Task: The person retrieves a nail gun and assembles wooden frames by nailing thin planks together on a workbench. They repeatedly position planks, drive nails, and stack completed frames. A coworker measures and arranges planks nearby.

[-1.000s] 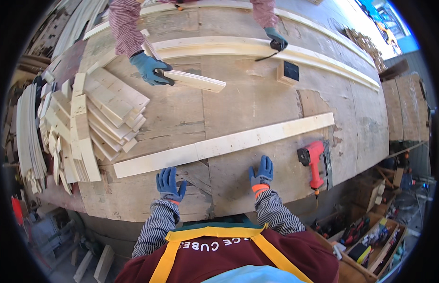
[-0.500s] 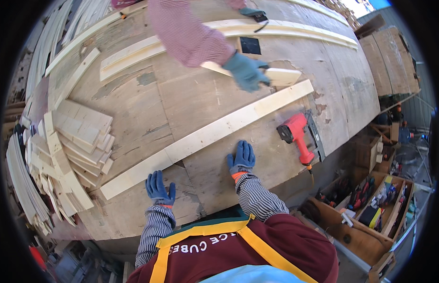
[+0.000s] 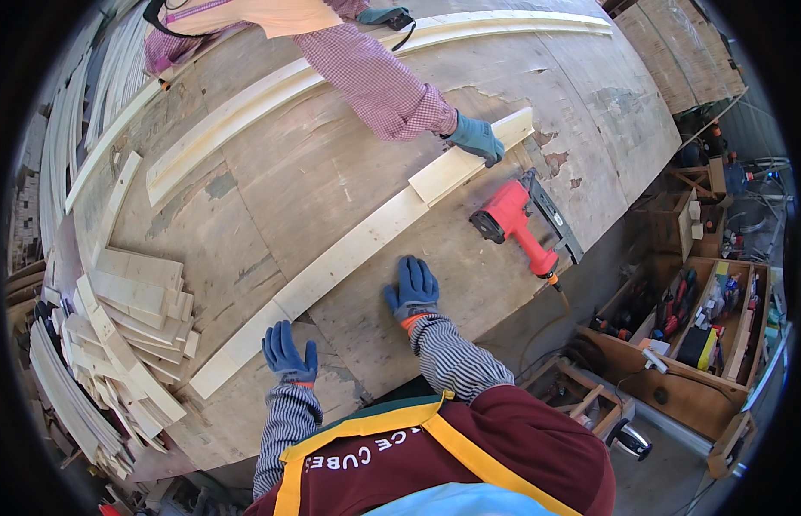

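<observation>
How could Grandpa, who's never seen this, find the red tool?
Find the big, worn brown wooden table, then the long, flat, pale wooden strip slanting across it. Toward the strip's right end, on the side nearer the picture's bottom, lies a red-and-black, pistol-shaped nail gun. It's the only bright red tool lying on the table.

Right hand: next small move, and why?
I'd likely move the right hand toward the nail gun: that hand rests open and empty on the table, the gun lies to its right, and the co-worker's hand is on the short board, which seems to lie over the long board.
</observation>
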Demonstrator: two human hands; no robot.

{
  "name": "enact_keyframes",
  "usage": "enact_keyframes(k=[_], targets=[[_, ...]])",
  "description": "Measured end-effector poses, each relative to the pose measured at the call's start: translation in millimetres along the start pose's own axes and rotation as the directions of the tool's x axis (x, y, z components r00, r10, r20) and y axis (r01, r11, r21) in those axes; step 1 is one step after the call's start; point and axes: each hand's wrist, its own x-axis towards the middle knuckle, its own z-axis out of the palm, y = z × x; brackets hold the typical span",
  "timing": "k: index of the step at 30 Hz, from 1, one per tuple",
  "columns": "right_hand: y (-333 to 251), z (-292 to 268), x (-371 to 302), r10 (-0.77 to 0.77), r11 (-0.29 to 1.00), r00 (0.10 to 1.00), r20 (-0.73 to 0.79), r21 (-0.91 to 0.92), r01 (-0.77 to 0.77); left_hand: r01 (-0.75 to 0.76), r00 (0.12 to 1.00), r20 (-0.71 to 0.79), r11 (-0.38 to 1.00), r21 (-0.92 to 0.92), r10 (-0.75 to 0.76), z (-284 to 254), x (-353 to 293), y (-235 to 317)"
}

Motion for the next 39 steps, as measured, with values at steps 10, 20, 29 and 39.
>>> enact_keyframes(k=[10, 20, 29, 39], targets=[[7.1, 3.1, -2.8, -0.033, 0.998, 0.997, -0.071, 0.057, 0.037, -0.032, 0.999, 0.014, 0.998, 0.060, 0.031, -22.9, -7.0, 40.6], [67.0, -31.1, -5.4, -0.208, 0.966, 0.970, 0.128, 0.181, 0.184, -0.034, 0.999, -0.041, 0.999, 0.039, 0.035, -71.5, -41.1, 108.7], [159.1, -105.1, -75.8, -0.015, 0.998, 0.979, 0.201, -0.056, 0.027, -0.089, 0.989, -0.117, 0.996, -0.012, 0.087, -80.2, -66.2, 119.9], [128.7, -125.8, -99.8, -0.189, 0.980, 0.975, 0.119, -0.046, 0.195, 0.117, 0.980, -0.158, 0.992, -0.047, -0.123, -71.0, -117.7, 91.2]])
